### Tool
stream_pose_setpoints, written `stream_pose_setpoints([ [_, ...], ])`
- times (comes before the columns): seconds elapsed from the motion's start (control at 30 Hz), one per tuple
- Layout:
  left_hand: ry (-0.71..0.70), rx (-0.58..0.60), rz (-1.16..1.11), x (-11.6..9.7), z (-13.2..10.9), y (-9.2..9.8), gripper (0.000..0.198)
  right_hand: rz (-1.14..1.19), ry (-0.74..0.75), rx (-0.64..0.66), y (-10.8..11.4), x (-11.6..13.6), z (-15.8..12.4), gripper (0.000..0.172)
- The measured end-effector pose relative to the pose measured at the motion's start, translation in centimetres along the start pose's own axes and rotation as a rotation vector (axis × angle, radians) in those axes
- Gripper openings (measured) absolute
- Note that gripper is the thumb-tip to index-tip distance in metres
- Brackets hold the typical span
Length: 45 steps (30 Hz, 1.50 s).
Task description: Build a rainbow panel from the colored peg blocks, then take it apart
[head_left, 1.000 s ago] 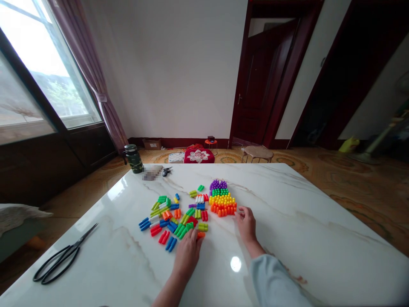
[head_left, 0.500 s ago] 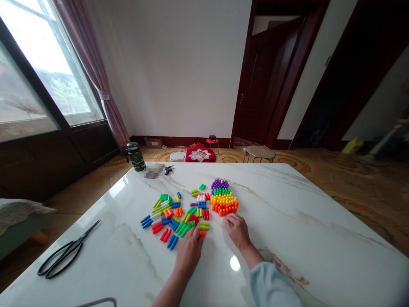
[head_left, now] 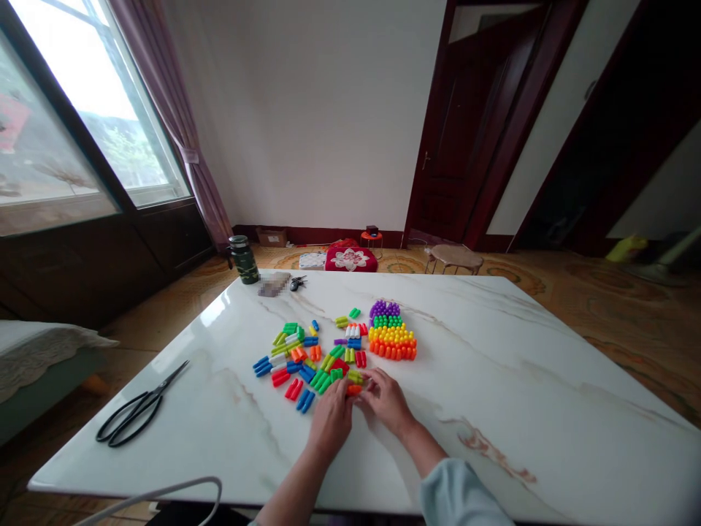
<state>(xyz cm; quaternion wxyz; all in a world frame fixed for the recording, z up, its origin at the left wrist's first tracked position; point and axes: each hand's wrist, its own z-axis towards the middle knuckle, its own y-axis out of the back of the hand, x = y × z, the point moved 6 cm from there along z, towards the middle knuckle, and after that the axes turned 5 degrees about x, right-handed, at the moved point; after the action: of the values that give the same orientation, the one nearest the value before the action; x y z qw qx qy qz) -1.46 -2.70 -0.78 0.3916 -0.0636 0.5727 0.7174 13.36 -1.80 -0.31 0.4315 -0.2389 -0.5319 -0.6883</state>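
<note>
Many small coloured plastic pegs lie scattered on a white marble table. Beside them, further right, stands a joined block of pegs in purple, green, yellow and orange rows. My left hand rests at the near edge of the scattered pegs, fingers curled by an orange peg. My right hand has come up against it, fingertips pinching at the same orange peg and the yellow-green peg above it. Which hand holds the peg I cannot tell.
Black scissors lie at the table's left. A dark camouflage bottle, a blurred small object and keys sit at the far edge. A white cable curves at the near left corner. A stool and red cushion are on the floor.
My right hand has moved left and nearer, from beside the joined block to the orange peg by my left hand. The view has shifted slightly right.
</note>
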Motion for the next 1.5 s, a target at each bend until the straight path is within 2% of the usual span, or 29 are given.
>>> stream_pose_setpoints([
  [0.1,-0.003,-0.005,-0.058,0.3,-0.1,-0.1,0.027,0.010,0.006,-0.024,-1.0,1.1,-0.2,0.031],
  [0.23,-0.002,0.009,-0.069,0.3,-0.1,-0.2,0.030,-0.102,0.029,-0.056,-1.1,2.3,-0.5,0.031],
  [0.3,0.008,0.014,-0.073,0.1,-0.1,0.0,0.029,-0.123,0.036,-0.057,-1.1,2.5,-0.7,0.025],
  [0.43,0.068,0.004,-0.089,-0.1,0.0,0.4,0.025,-0.101,-0.006,-0.138,-0.6,1.7,-1.3,0.010],
  [0.6,0.078,-0.050,-0.168,-0.3,-0.4,0.7,0.024,-0.092,-0.064,-0.167,-0.4,0.3,-1.8,0.014],
  [0.67,0.080,-0.140,-0.193,0.0,-0.7,1.4,0.021,-0.096,-0.073,-0.153,-0.4,-0.1,-1.7,0.015],
  [0.77,0.110,-0.306,-0.109,1.2,-0.7,3.8,0.021,-0.112,-0.055,-0.138,-0.7,-0.3,-1.5,0.015],
  [0.87,0.249,-0.367,0.087,3.7,0.5,6.6,0.030,-0.141,-0.030,-0.120,-0.9,-0.3,-1.4,0.014],
  [0.93,0.387,-0.285,0.205,5.9,1.8,7.9,0.041,-0.168,-0.022,-0.117,-1.0,-0.1,-1.4,0.014],
  [1.0,0.432,-0.128,0.268,7.5,3.3,8.3,0.049,-0.189,-0.020,-0.120,-1.0,0.0,-1.4,0.015],
  [1.07,0.416,-0.023,0.287,8.5,4.4,8.3,0.047,-0.201,-0.016,-0.120,-1.0,0.2,-1.4,0.014],
  [1.17,0.365,0.014,0.267,9.1,5.7,8.5,0.039,-0.209,-0.005,-0.114,-1.0,0.4,-1.4,0.013],
  [1.27,0.320,-0.007,0.219,9.0,6.6,8.9,0.035,-0.217,-0.009,-0.112,-0.9,0.5,-1.4,0.013],
  [1.37,0.302,-0.087,0.163,7.9,6.7,8.8,0.038,-0.211,-0.029,-0.117,-0.9,0.4,-1.4,0.014],
  [1.47,0.259,-0.174,0.058,5.3,4.7,7.0,0.038,-0.192,-0.040,-0.141,-0.8,0.3,-1.4,0.016],
  [1.5,0.210,-0.203,-0.049,4.2,3.7,6.0,0.034,-0.182,-0.041,-0.153,-0.8,0.3,-1.4,0.017],
])
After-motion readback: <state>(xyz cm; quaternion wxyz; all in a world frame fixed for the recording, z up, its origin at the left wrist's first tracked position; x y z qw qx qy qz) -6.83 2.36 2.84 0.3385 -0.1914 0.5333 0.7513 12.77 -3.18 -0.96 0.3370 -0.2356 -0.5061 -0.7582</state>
